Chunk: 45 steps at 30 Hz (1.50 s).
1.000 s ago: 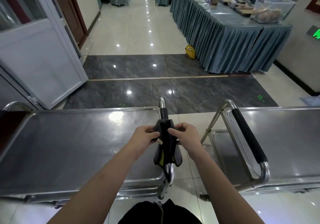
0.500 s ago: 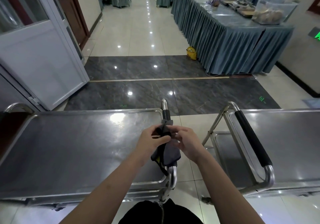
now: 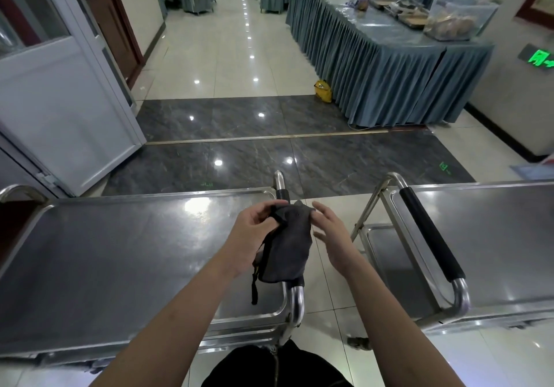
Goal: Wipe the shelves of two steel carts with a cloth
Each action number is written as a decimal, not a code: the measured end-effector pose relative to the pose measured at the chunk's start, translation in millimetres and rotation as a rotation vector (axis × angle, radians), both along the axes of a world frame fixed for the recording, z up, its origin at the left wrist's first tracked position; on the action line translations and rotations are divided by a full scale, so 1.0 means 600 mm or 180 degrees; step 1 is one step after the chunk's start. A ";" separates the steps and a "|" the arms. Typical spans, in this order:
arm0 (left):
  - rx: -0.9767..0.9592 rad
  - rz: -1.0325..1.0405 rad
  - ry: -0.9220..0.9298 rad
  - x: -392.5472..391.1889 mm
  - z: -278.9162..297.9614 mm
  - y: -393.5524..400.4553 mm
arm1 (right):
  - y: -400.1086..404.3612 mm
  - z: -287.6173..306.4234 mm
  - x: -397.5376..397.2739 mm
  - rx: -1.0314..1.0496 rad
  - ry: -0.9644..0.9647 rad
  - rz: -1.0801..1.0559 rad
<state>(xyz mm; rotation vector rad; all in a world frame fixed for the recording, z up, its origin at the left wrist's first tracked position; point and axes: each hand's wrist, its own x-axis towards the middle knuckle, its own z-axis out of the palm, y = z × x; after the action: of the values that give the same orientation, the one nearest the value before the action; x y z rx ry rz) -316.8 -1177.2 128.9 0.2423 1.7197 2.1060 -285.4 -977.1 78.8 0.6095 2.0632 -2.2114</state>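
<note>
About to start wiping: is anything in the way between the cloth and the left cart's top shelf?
Nothing visible. The left hand holds the cloth above the cart's handle, and the top shelf beside it lies bare and reflective. The right hand is open beside the cloth.

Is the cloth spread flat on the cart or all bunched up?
Bunched up: the cloth hangs crumpled from the left hand, above the cart handle.

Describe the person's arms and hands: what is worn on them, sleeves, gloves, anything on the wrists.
Both forearms are bare, no sleeves in view. The left hand and right hand wear no gloves. No watch, band or ring shows on either wrist or hand.
</note>
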 end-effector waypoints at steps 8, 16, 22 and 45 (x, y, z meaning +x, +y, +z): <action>0.0449 -0.0124 -0.0766 -0.023 -0.012 -0.009 | 0.021 0.009 0.023 -0.0463 0.0315 0.0051; 0.0080 -0.0110 -0.1256 -0.050 -0.049 -0.017 | 0.030 0.015 0.013 0.0667 0.0406 -0.0008; -0.0005 -0.0102 -0.1477 -0.077 -0.071 -0.015 | 0.033 -0.005 -0.014 0.0597 0.0264 -0.0086; -0.0936 0.0370 -0.1526 -0.166 -0.149 -0.067 | -0.046 -0.092 -0.112 0.2409 -0.0344 -0.0465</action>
<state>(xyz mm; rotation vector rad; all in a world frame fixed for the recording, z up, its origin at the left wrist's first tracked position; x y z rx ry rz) -416.3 -1217.5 39.4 -0.4232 1.7358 1.7609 -352.7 -1004.4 23.3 0.9113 2.8389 -1.3349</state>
